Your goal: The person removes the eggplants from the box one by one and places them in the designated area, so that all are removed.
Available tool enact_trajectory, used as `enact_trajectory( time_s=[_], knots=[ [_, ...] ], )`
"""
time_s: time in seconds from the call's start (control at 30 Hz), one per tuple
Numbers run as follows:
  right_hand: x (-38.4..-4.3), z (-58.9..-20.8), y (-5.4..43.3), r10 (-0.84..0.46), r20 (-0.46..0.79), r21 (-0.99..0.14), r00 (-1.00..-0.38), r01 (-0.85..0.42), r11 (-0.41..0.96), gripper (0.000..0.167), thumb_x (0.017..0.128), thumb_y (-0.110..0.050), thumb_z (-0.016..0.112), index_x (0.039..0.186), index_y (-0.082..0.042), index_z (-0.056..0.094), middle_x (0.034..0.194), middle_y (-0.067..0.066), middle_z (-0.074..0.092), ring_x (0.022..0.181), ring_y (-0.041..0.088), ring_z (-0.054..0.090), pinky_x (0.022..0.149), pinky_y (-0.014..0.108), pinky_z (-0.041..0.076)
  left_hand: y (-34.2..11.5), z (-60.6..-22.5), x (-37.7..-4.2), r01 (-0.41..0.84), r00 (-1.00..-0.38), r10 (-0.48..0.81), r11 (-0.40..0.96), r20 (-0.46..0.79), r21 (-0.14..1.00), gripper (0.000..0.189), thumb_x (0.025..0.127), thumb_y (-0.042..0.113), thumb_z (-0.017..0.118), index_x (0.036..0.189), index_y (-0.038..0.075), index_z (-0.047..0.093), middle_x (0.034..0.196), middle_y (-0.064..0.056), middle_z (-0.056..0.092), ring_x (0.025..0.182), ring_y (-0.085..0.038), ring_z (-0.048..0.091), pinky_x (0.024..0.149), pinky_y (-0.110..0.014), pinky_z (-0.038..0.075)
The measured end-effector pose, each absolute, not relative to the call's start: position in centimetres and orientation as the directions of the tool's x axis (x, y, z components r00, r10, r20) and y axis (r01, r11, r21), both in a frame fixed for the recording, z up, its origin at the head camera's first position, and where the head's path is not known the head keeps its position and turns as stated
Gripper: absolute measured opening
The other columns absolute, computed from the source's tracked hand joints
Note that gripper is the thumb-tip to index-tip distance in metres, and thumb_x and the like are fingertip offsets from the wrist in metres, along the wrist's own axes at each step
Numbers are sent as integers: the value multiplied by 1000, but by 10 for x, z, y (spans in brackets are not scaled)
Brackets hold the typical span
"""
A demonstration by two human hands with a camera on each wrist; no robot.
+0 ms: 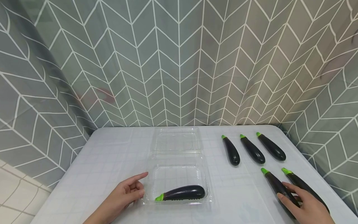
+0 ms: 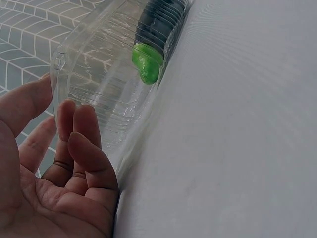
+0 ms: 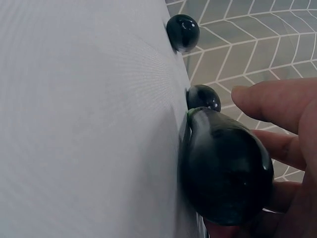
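A clear plastic clamshell box (image 1: 151, 174) lies unfolded on the table, its lid toward the back. One dark eggplant (image 1: 184, 192) with a green stem lies in its near part. My left hand (image 1: 127, 193) is at the box's left edge, index finger extended and the others loosely bent; in the left wrist view the fingertips (image 2: 67, 111) are close against the clear wall. At the right, my right hand (image 1: 309, 205) straddles another eggplant (image 1: 275, 183), thumb on its left, fingers on its right. The right wrist view shows a gap between thumb (image 3: 267, 99) and eggplant (image 3: 228, 168).
Three eggplants lie in a row at the back right, one of them (image 1: 253, 151) in the middle. Another eggplant (image 1: 303, 185) lies just right of my right hand. A white cloth covers the table (image 1: 117, 149). Patterned grey curtains (image 1: 179, 62) enclose the back and sides.
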State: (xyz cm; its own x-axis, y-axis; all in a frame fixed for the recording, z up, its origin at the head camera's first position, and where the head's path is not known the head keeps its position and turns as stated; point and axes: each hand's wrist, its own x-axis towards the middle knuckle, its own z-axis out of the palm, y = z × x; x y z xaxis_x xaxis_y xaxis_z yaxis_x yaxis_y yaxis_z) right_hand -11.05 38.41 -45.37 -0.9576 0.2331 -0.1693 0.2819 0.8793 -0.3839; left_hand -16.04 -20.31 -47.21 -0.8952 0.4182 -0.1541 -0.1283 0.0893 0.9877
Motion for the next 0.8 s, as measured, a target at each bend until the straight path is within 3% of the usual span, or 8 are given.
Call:
enact_trajectory(
  time_s=[0.3,0.8],
  knots=[
    [-105,-449,381,192,-62,-363,-979,201,910,86,90,-64,59,134,10,51,122,38,52,100,48,59,74,54,49,-203,-472,-161,-120,-894,423,85,-145,989,64,96,11,66,152,2,35,98,-9,58,74,-10,53,64,-21,45],
    [-102,-452,383,146,58,-384,-988,113,916,75,92,-53,64,133,9,54,120,35,56,102,47,59,75,57,48,-203,-472,-162,-149,-892,416,102,-178,984,64,97,13,65,153,5,35,99,-9,57,75,-10,52,65,-22,45]
  ],
)
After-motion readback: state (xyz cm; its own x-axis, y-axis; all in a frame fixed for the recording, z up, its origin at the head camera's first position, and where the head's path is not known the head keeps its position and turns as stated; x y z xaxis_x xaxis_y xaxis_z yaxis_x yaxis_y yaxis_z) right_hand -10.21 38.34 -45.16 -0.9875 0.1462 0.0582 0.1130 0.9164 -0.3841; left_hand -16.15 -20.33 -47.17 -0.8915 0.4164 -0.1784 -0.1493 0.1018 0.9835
